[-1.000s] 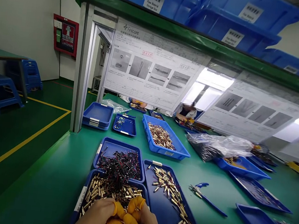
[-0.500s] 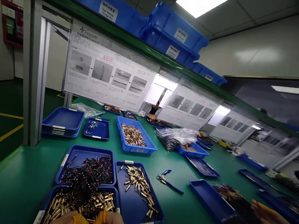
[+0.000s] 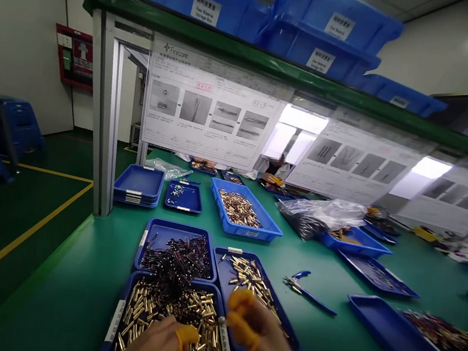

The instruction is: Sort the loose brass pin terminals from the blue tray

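Note:
My left hand (image 3: pixel 158 342), with an orange finger cot, is low over a blue tray of brass tubes (image 3: pixel 209 339). Its fingers are curled, and whatever they grip is hidden. My right hand (image 3: pixel 256 333) hovers by the near left edge of another blue tray (image 3: pixel 283 299) holding loose brass pieces (image 3: pixel 250 276). Two orange-cotted fingertips there close towards each other; I cannot make out what is between them. A bundle of thin black and red wires (image 3: pixel 184 257) fills the tray behind and spills over the brass tubes.
Blue-handled cutters (image 3: pixel 309 292) lie right of the trays. Farther back are a light blue bin of brass parts (image 3: pixel 268 230), stacked trays (image 3: pixel 138 180) and a plastic bag (image 3: pixel 322 216). A long tray (image 3: pixel 393 334) is at right. Another person's hand (image 3: pixel 267 176) shows beyond the hanging sheets.
My hands, close together before at the near edge of the brass tray, have moved apart. The right one is now beside the right tray. The camera has swung left.

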Action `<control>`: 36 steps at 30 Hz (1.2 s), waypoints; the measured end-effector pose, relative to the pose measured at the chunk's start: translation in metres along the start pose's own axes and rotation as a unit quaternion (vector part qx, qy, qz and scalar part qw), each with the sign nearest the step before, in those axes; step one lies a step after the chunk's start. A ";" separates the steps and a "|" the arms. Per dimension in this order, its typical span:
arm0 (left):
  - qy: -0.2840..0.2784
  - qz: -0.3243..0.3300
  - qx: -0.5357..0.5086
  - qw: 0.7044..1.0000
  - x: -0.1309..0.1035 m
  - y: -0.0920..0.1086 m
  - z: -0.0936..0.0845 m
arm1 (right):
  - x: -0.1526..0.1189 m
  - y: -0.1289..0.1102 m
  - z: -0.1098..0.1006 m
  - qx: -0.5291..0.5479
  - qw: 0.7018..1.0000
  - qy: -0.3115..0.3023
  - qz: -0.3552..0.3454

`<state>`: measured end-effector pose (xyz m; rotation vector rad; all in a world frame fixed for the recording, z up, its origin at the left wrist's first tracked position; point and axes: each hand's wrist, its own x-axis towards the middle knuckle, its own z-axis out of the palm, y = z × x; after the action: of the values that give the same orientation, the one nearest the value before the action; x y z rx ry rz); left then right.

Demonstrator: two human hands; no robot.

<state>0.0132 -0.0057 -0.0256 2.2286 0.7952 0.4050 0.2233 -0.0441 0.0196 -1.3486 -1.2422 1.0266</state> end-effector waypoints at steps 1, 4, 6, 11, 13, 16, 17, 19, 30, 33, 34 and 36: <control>-0.008 0.021 0.030 0.999 0.002 0.000 0.000 | 0.003 -0.003 -0.015 -0.099 0.993 0.068 -0.006; -0.010 0.042 0.117 0.992 0.003 -0.002 0.002 | 0.014 -0.009 -0.036 -0.357 0.918 0.169 -0.040; -0.031 0.035 0.143 0.989 0.002 -0.006 0.003 | 0.021 -0.007 -0.023 -0.385 0.915 0.085 -0.081; -0.073 0.036 0.112 0.990 -0.002 -0.016 0.003 | 0.032 0.008 0.042 -0.377 0.915 -0.043 -0.135; -0.091 0.005 0.099 0.991 -0.002 -0.012 -0.001 | 0.035 0.014 0.053 -0.384 0.912 -0.047 -0.137; -0.048 -0.048 0.063 0.996 -0.001 0.000 -0.009 | 0.034 0.017 0.048 -0.393 0.909 -0.042 -0.130; -0.015 -0.058 0.038 0.997 -0.001 0.005 -0.012 | 0.033 0.016 0.043 -0.395 0.909 -0.040 -0.125; 0.041 -0.076 -0.027 0.996 0.000 0.011 -0.015 | 0.027 0.014 0.035 -0.398 0.911 -0.035 -0.108; 0.160 -0.146 -0.241 0.946 0.005 0.019 -0.019 | -0.012 0.023 0.062 -0.182 0.983 -0.030 -0.021; 0.159 -0.143 -0.302 0.929 0.006 0.017 -0.017 | -0.013 0.030 0.064 -0.199 0.979 -0.003 -0.046; 0.160 -0.142 -0.326 0.921 0.006 0.016 -0.015 | -0.013 0.031 0.065 -0.203 0.977 0.000 -0.057; 0.163 -0.141 -0.373 0.902 0.006 0.014 -0.012 | -0.014 0.030 0.067 -0.206 0.976 0.001 -0.072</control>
<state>0.0177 -0.0027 -0.0073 1.3241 0.9218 0.7984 0.1604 -0.0498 -0.0204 -1.5400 -1.5876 0.6863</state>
